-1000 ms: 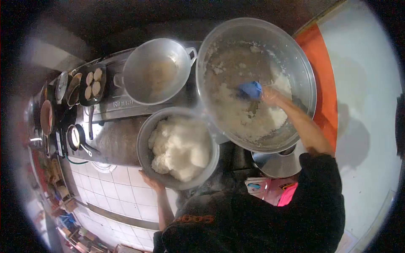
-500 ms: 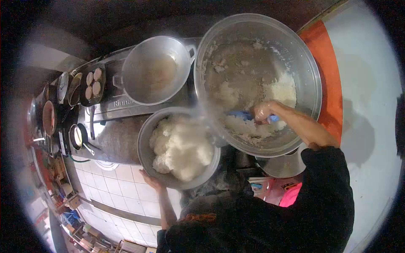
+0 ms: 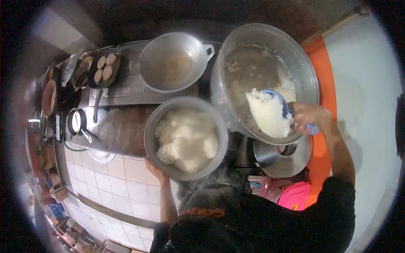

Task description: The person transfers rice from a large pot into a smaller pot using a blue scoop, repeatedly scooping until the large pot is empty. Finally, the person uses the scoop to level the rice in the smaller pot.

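Observation:
My right hand point(image 3: 307, 118) grips the handle of a blue plastic scoop point(image 3: 288, 109), tilted and heaped with white rice point(image 3: 270, 114). Scoop and hand are over the near right side of a big deep metal pot point(image 3: 314, 84), which has rice left along its bottom and wall. My left hand point(image 3: 157, 172) is closed at the lower left side of a round metal basin point(image 3: 148, 137); its fingers are partly hidden beneath. A steaming mound of white rice point(image 3: 187, 141) fills much of that basin.
Left of the pot, a wide wok-like pan point(image 3: 168, 63) sits on the stove. Farther left are a pan with round patties point(image 3: 105, 69) and a small frying pan point(image 3: 77, 122). Below the pot lie a metal lid point(image 3: 270, 156) and a pink item point(image 3: 294, 195). A wall stands at right.
My right hand has lifted the scoop up out of the pot's bottom, now loaded with rice. My left hand stays at the basin. The view has shifted slightly.

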`<state>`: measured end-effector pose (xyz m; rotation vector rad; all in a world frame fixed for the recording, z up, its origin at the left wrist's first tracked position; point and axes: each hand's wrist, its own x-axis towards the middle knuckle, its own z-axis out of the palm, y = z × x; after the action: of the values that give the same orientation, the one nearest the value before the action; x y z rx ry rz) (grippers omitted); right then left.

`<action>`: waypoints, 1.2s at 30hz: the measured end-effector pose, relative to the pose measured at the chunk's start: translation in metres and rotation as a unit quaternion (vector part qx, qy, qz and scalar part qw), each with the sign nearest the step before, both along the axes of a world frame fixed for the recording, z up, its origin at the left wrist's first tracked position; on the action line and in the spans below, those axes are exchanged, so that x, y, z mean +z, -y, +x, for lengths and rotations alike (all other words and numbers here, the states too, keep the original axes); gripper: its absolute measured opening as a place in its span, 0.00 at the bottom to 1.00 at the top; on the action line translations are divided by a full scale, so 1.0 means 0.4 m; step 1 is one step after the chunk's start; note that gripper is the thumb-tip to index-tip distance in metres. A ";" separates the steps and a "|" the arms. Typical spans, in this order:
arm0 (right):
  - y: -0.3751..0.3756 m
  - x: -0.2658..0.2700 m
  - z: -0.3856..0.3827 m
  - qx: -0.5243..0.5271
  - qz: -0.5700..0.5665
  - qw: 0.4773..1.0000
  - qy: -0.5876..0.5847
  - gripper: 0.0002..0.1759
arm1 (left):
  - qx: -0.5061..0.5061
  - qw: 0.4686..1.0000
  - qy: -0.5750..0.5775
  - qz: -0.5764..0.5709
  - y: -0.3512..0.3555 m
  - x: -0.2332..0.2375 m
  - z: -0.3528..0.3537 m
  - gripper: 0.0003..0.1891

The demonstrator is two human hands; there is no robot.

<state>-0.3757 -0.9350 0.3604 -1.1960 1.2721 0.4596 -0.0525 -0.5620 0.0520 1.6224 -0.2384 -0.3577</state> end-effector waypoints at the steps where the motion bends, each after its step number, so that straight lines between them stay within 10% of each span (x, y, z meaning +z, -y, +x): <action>1: -0.055 0.007 0.029 0.009 0.002 1.000 0.001 0.17 | 0.014 0.999 -0.043 0.021 -0.002 -0.001 0.007 0.29; 5: -0.255 -0.171 0.067 -0.040 -0.042 0.973 0.223 0.26 | 0.040 0.998 -0.041 0.029 0.018 0.019 0.002 0.24; 7: -0.373 -0.308 0.164 0.215 -0.504 0.826 0.133 0.36 | 0.030 0.997 0.011 0.072 0.022 0.025 0.006 0.22; 11: -0.452 -0.338 0.241 0.210 -0.399 0.889 0.082 0.36 | 0.034 0.992 0.034 0.120 0.006 -0.012 0.011 0.18; 14: -0.395 -0.315 0.156 0.277 -0.633 0.718 0.085 0.36 | 0.039 0.994 -0.007 0.100 0.001 0.008 0.011 0.18; 17: -0.246 -0.092 0.161 -0.164 -0.300 0.935 0.095 0.40 | 0.034 0.997 -0.025 0.072 -0.015 -0.057 0.008 0.22; 21: 0.015 -0.250 0.004 -0.132 -0.329 0.933 0.053 0.34 | -0.029 0.997 -0.048 0.059 -0.060 -0.082 0.023 0.31; 23: 0.210 -0.593 -0.120 0.140 -0.667 0.722 0.121 0.31 | 0.035 0.997 -0.067 -0.003 -0.021 -0.053 0.005 0.37; 25: 0.268 -0.578 -0.049 0.070 -0.386 0.917 -0.070 0.21 | -0.001 0.996 -0.010 0.083 -0.042 -0.062 0.015 0.38; 27: 0.304 -0.724 -0.022 0.189 -0.630 0.751 -0.065 0.21 | -0.021 0.986 0.020 0.163 -0.055 -0.067 0.028 0.40; 29: 0.326 -0.582 0.094 0.194 -0.251 0.943 -0.101 0.20 | 0.005 0.993 -0.046 0.113 -0.033 -0.043 0.031 0.39; 32: 0.199 -0.488 0.114 0.223 -0.285 0.932 0.030 0.19 | 0.050 0.987 -0.145 0.053 0.008 0.020 0.015 0.37; 36: 0.194 -0.909 -0.013 0.237 -0.390 0.870 0.185 0.19 | 0.029 0.990 -0.113 0.077 -0.041 -0.051 0.033 0.39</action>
<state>-0.3811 -1.0127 -0.0030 -2.1899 0.8164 0.0215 -0.0391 -0.5457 0.0314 1.7205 0.0092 -0.5205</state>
